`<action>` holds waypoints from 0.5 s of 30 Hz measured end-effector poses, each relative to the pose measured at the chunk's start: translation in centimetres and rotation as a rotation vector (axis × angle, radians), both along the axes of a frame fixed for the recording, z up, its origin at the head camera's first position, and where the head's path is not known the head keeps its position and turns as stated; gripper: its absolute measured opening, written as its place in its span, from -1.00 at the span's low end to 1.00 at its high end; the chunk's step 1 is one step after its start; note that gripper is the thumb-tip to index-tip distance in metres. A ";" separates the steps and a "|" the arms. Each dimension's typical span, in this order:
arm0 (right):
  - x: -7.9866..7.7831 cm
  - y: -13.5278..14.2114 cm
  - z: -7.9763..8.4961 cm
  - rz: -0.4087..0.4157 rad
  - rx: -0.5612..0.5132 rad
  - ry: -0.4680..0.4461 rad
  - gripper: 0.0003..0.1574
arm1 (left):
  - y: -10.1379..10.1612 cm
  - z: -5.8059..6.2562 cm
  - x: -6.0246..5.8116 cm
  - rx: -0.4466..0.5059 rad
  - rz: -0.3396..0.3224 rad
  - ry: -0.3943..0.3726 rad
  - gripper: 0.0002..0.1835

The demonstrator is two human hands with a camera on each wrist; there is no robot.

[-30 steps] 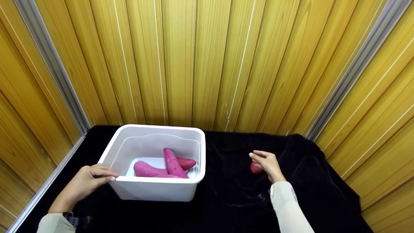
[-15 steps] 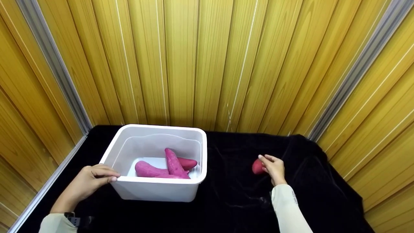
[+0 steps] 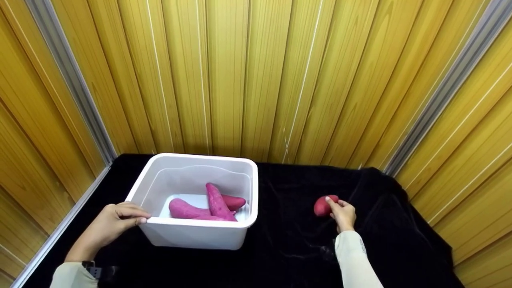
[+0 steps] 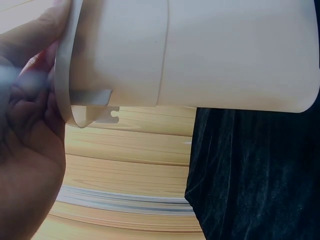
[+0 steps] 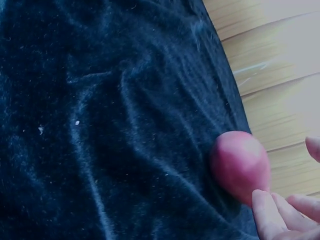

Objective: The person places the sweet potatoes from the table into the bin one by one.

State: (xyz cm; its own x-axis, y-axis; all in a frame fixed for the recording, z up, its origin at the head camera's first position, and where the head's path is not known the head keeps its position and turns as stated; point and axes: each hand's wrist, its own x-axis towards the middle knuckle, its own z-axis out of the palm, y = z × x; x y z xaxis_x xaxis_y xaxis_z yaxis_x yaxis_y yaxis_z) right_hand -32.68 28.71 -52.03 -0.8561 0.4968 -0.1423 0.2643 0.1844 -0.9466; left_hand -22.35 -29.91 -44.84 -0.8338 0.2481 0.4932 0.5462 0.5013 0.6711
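Note:
My left hand (image 3: 118, 222) grips the front-left rim corner of a white plastic tub (image 3: 196, 236), thumb at the front. The left wrist view shows the tub's outer wall (image 4: 220, 55) beside that hand. Inside lie several purple-red sweet potatoes (image 3: 218, 204), one crossing over others. To the right, a red, smooth sweet potato (image 3: 322, 207) rests on black cloth. My right hand (image 3: 344, 215) is at its right end. In the right wrist view the fingertips (image 5: 262, 202) touch the sweet potato's tapered tip, while another digit at the right edge stands apart from it.
Black velvety cloth (image 3: 280, 260) covers the table, wrinkled around the right hand. Yellow wood-patterned panels (image 3: 260, 80) close in the back and both sides, with grey metal strips in the corners. Some small pale specks lie on the cloth.
My right hand has shifted right and slightly down along the red sweet potato, so more of it shows. The left hand keeps its hold on the tub. The whole view drifts slightly.

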 end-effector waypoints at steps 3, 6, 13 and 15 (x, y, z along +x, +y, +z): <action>-0.1 0.1 -0.5 -0.009 -0.024 -0.012 -0.12 | 0.0 0.0 0.0 0.003 -0.006 0.009 -0.79; -0.1 0.1 -0.9 -0.008 -0.065 -0.010 -0.10 | 0.1 0.1 0.0 -0.002 -0.004 -0.001 -0.81; -0.1 0.1 -1.9 0.020 -0.083 -0.028 -0.05 | 0.1 0.1 0.1 -0.013 0.015 -0.031 -0.85; -0.1 0.0 -2.1 0.023 -0.072 -0.033 -0.04 | 0.1 0.1 0.1 -0.010 0.017 -0.026 -0.84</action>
State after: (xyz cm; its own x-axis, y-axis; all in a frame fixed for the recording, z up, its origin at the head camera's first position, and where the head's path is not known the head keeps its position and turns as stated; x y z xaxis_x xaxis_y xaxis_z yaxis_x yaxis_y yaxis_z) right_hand -32.79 28.67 -54.17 -0.8617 0.4642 -0.2048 0.2915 0.1225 -0.9487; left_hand -22.23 -29.82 -44.73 -0.8506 0.2384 0.4686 0.5196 0.5174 0.6799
